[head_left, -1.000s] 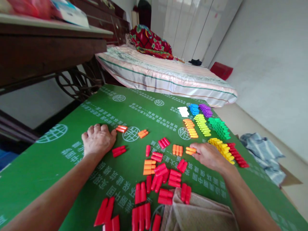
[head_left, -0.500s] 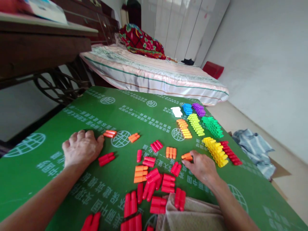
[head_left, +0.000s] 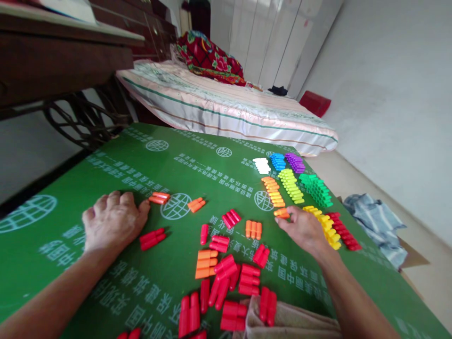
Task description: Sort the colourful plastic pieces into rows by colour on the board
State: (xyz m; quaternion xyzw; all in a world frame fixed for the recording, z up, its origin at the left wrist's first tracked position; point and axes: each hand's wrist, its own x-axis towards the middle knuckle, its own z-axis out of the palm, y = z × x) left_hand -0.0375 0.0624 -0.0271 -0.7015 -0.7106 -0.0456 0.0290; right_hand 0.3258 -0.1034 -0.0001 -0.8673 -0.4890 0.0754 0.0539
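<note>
My right hand [head_left: 306,229] pinches an orange bullet-shaped plastic piece [head_left: 281,213] between thumb and fingers, just below the near end of an orange row [head_left: 273,191]. On the left, my left hand [head_left: 112,221] lies flat on the green board [head_left: 197,169], its thumb close to an orange piece [head_left: 159,197]. Red pieces [head_left: 152,238] lie to its right. In the middle are another orange group [head_left: 196,204], an orange trio [head_left: 253,229], an orange stack [head_left: 206,263] and several scattered red pieces [head_left: 226,267].
Neat rows stand at the right: white [head_left: 262,165], blue [head_left: 277,162], purple [head_left: 294,163], lime [head_left: 291,186], green [head_left: 315,189], yellow [head_left: 323,225] and red [head_left: 343,230]. A brown cloth [head_left: 293,321] lies at the front edge. Beyond the board is a bed [head_left: 226,110].
My right hand has moved away from me with the orange piece, up to the end of the orange row. My left hand stays resting on the board. The view has shifted slightly.
</note>
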